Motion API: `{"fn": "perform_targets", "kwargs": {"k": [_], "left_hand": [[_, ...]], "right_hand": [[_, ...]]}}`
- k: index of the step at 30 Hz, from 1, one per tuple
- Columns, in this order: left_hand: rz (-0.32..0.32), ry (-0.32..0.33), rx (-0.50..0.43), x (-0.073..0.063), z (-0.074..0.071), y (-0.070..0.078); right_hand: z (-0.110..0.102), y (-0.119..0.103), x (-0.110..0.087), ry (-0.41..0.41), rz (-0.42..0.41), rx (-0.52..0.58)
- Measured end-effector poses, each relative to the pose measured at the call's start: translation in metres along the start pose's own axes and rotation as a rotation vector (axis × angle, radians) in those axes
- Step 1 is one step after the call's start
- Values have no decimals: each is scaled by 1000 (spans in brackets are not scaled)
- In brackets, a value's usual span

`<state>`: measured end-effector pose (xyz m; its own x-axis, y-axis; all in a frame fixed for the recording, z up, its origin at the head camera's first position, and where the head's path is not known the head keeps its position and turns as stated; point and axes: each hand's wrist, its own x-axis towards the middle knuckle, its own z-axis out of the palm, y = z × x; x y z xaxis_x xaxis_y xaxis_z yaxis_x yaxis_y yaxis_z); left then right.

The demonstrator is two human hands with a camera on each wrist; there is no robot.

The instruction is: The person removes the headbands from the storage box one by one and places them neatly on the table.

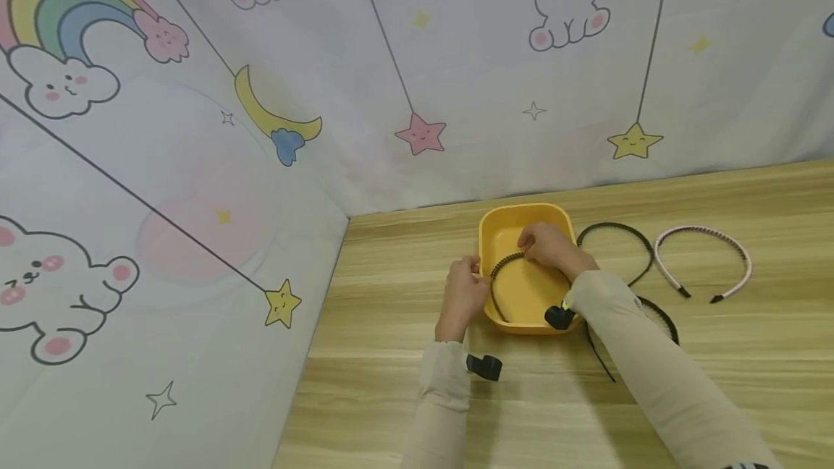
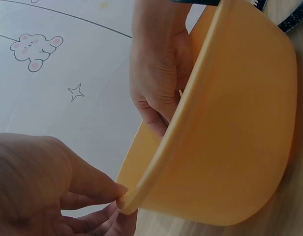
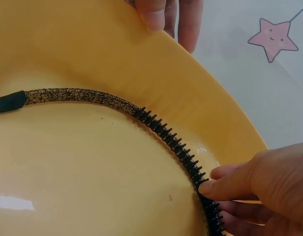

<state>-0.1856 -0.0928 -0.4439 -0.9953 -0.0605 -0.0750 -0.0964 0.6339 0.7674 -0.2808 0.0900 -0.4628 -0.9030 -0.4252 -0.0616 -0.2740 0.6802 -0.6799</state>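
A yellow plastic basin (image 1: 521, 328) with rounded corners stands on the wooden table. Inside it lies a dark headband (image 3: 77, 96) with gold speckles and a row of small black teeth along its arch. My right hand (image 1: 550, 246) reaches into the basin and pinches the toothed part of this headband between thumb and fingers, as the right wrist view shows. On the left side, my left hand (image 1: 465, 292) grips the basin's rim, its thumb on the inner side and fingers outside in the left wrist view.
Right of the basin lie a dark headband (image 1: 615, 224) and a pink headband (image 1: 733, 241) with dark tips. Nearer me, another black headband (image 1: 663, 315) is partly hidden beneath my right sleeve. A printed cloth (image 1: 495, 150) hangs behind the table and along its left side.
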Motion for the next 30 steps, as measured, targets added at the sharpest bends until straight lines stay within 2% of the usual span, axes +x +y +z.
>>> {"fn": "perform_targets", "kwargs": {"k": [12,30], "left_hand": [[1,1,5,-1,0,1],[-1,1,9,-1,0,1]], "right_hand": [[-2,-1,0,-4,5,12],[-2,-3,-1,38,-29,26]]}}
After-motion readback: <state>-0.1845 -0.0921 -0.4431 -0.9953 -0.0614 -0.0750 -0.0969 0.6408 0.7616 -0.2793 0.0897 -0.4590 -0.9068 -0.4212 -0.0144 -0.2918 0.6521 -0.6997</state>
